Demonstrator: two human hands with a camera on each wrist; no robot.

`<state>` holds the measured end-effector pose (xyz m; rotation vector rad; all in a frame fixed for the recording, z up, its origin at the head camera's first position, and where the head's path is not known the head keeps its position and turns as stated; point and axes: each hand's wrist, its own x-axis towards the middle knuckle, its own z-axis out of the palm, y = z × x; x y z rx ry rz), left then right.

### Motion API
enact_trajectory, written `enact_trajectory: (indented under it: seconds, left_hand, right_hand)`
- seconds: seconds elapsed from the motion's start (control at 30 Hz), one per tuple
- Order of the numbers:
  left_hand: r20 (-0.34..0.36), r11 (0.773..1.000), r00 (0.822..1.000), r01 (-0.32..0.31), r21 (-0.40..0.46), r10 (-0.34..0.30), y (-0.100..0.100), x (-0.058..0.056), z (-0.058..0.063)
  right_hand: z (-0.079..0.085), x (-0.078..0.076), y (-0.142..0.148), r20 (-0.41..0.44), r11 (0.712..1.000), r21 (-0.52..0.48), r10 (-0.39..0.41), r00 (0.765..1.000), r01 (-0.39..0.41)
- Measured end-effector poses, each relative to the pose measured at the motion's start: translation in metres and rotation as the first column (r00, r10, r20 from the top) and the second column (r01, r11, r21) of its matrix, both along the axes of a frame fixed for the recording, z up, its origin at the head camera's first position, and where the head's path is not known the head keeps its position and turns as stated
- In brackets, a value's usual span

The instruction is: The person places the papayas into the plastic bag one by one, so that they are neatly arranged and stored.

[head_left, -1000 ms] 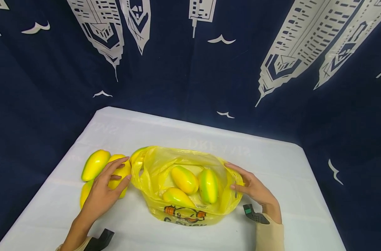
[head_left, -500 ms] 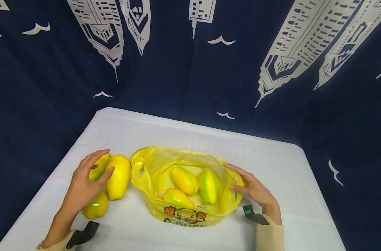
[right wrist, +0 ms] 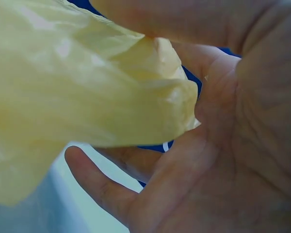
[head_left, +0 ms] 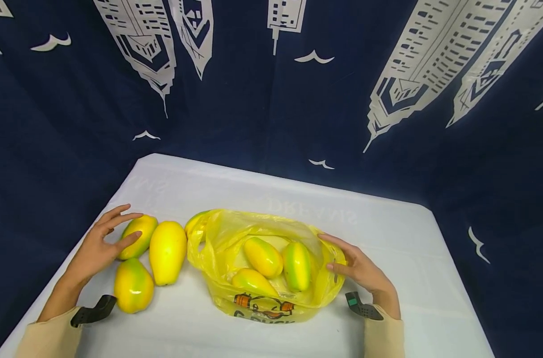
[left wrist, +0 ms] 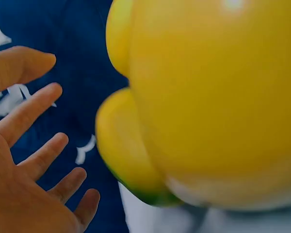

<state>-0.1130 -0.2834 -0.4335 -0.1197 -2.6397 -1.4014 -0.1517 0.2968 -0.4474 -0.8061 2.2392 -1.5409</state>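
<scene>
Three mango-like fruits (head_left: pixel 263 257) lie inside the yellow plastic bag (head_left: pixel 224 293), its right rim pinched by the right hand (head_left: pixel 360 268), while four loose fruits (head_left: pixel 167 253) outside on the left seem yet to be packed, the left hand (head_left: pixel 94 248) beside them, fingers apart, holding nothing.

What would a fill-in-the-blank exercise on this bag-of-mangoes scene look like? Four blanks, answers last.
1. The right hand holds the rim of a plastic bag whose color is ____.
2. Through the bag's open mouth, exactly ____ mangoes show inside.
3. The left hand, palm and fingers visible in the left wrist view, holds ____.
4. The tablecloth under the bag is ____ in color.

Missing words: yellow; three; nothing; white.
</scene>
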Motion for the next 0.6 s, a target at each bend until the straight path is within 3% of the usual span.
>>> enact_trajectory:
  seconds: [0.13,0.37,0.6]
  left_hand:
    - [0.117,0.997,0.992,0.029,0.076,-0.038,-0.01,-0.005,-0.011]
    - [0.252,0.968,0.962,0.046,0.247,-0.11,-0.022,-0.01,-0.031]
    - [0.271,0.989,0.96,0.038,0.14,-0.075,-0.026,-0.007,-0.034]
  right_hand:
    - [0.001,-0.001,-0.001,-0.008,1.0,0.018,-0.003,1.0,0.003]
    - [0.0,0.0,0.0,-0.004,0.999,0.032,-0.011,1.0,0.011]
    - [-0.002,0.0,0.001,-0.014,0.999,0.037,-0.005,1.0,0.006]
